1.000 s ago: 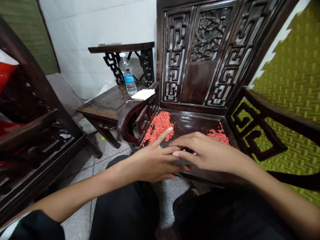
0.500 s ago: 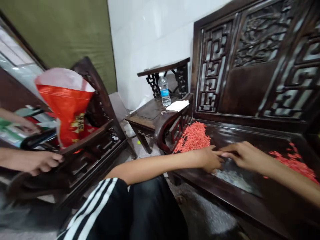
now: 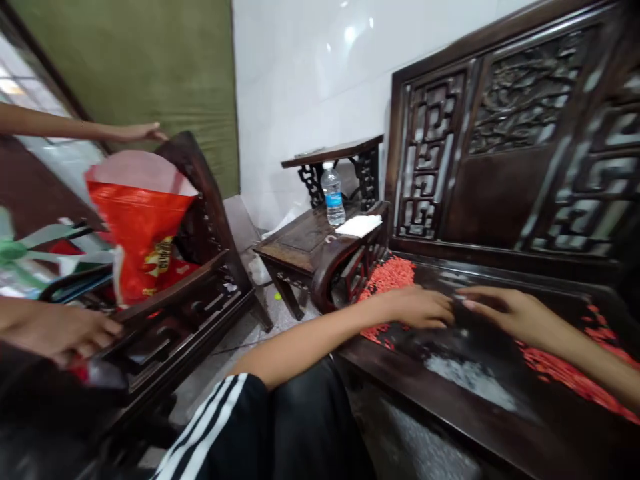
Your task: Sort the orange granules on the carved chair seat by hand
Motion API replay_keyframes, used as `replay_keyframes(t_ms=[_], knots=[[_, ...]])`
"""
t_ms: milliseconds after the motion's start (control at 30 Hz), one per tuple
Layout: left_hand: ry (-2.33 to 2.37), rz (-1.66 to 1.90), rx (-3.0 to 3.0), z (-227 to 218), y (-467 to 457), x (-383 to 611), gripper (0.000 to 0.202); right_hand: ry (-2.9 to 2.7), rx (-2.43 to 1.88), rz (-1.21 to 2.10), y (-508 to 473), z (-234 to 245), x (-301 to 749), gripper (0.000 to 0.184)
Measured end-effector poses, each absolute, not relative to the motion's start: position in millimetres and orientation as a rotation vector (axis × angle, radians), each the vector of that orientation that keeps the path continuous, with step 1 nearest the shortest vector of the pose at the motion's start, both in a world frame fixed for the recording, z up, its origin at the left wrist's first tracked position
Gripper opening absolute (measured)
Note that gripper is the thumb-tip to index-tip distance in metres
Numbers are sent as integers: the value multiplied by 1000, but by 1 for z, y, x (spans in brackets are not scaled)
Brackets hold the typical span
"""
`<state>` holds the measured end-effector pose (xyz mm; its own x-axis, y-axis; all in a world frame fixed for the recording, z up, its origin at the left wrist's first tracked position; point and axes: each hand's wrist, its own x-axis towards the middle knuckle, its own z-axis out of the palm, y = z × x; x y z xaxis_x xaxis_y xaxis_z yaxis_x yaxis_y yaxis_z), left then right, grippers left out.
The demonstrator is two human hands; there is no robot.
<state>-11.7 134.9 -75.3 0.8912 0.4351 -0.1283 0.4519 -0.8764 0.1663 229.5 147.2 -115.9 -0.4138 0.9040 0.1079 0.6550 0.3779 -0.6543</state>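
Observation:
My left hand [image 3: 417, 308] lies flat on the dark carved wooden chair seat [image 3: 480, 393], fingers stretched toward the middle. My right hand [image 3: 505, 310] rests beside it, fingers extended and nearly touching the left fingertips. A heap of small red grains [image 3: 390, 277] lies on the seat's left side, just behind my left hand. More red grains [image 3: 565, 370] are strewn along the right under my right forearm. Neither hand visibly holds anything.
A low wooden side table [image 3: 305, 240] left of the chair carries a water bottle [image 3: 333, 197] and white paper [image 3: 359, 225]. Another carved chair [image 3: 190, 293] at left bears a red bag [image 3: 140, 227]. Another person's hands [image 3: 65, 330] reach in at left.
The view has swung left and my hands have spread slightly apart on the seat. The other person's upper arm has come into view, reaching to the chair back.

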Motion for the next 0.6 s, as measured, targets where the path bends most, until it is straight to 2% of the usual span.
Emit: replay_keyframes(t_ms=[133,300,433,600], knots=[[1007,-311,2775,-67,152,-36,34,-2245,-1369,773,138,-106,242,43],[1337,-404,2671,-86,176,-48,36,-2213,-1406,974,132,-109,252,37],[1341,-461,2627,-100,182,-42,30,-2278,-1407,1100,127,-117,247,31],[1174,-491,2623,-119,180,-32,24,-2419,-1413,1104,122,-129,228,22]])
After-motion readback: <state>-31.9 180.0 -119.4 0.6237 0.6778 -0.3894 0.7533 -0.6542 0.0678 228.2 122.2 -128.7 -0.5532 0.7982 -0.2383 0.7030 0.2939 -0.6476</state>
